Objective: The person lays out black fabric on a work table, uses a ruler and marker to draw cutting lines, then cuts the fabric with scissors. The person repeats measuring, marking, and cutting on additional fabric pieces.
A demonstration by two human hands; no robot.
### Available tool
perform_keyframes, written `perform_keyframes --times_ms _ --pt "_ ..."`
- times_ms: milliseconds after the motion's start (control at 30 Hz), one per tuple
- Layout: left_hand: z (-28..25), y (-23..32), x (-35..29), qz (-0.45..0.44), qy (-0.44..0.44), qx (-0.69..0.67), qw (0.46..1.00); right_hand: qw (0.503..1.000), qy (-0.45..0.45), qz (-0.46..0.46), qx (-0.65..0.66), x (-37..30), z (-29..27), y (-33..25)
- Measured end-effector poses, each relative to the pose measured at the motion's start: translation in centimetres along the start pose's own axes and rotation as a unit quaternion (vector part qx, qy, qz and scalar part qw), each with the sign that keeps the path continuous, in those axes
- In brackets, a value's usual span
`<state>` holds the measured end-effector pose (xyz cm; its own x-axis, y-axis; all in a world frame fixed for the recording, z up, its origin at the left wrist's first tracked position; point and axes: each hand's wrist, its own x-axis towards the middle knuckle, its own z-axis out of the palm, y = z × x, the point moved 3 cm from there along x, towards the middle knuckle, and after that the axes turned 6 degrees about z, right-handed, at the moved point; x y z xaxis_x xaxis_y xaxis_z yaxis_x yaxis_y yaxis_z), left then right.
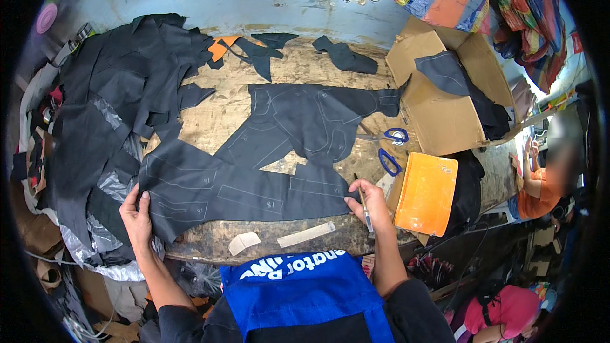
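The fingers of the right hand [368, 202] close around a thin pen-like marker [365, 211], its tip angled down toward the person, while the thumb side presses the right end of the dark cloth [254, 178]. The left hand [136, 216] lies flat with fingers spread on the cloth's left end, gripping nothing. The cloth, marked with pale chalk outlines, sits on the worn wooden table [216, 121]; its long axis runs left to right along the near table edge, with a second lobe rising away from the person toward the far right. Left of the cloth a heap of dark fabric [95, 121] crowds that side. Right of the cloth lie blue-handled scissors [391, 149], an orange pad [426, 194] and an open cardboard box [438, 95], leaving little room there. Bare wood shows beyond the cloth's upper left, and two pale paper strips [305, 235] lie between the cloth and the near edge. Both forearms come up from below, spread wide apart, with wrists bent slightly inward.
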<state>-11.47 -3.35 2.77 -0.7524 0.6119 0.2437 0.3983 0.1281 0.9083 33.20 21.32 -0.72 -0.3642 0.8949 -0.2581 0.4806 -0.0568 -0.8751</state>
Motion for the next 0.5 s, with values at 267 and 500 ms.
perform_keyframes --times_ms 267,500 --pt "0.0 -1.4 1.4 -0.019 -0.005 0.064 0.998 0.992 -0.033 -0.037 -0.114 -0.2 0.6 -1.3" --pt "-0.2 -1.7 2.6 0.004 0.024 0.163 0.986 0.993 -0.042 -0.083 -0.071 -0.5 2.8 -2.1"
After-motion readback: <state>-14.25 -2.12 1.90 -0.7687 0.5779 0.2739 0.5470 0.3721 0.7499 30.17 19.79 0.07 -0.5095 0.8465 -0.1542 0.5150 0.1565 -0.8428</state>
